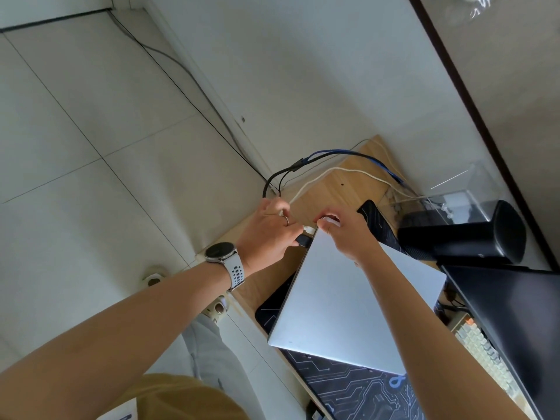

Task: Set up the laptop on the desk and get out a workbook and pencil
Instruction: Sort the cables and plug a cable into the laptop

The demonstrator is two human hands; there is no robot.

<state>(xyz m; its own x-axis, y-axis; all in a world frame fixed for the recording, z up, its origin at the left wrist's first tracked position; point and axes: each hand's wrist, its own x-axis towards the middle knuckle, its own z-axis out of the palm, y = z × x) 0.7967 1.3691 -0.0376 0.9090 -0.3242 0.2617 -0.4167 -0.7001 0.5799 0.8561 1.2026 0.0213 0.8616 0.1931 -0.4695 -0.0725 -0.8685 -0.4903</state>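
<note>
A closed silver laptop (348, 301) lies on a dark circuit-patterned desk mat (357, 389) on the wooden desk (336, 183). My left hand (266, 231), with a watch on the wrist and a ring, grips a black plug (303, 240) at the laptop's far left corner, next to a white plug (309, 229). My right hand (345, 234) holds that same far corner of the laptop, fingers curled over its edge. Neither a workbook nor a pencil is in view.
Black, blue and white cables (333, 159) loop over the desk's far end. A black cylindrical speaker (466, 234) and a clear box (454, 189) stand to the right. A dark monitor (512, 322) and a keyboard (481, 350) sit at right. Tiled floor lies left.
</note>
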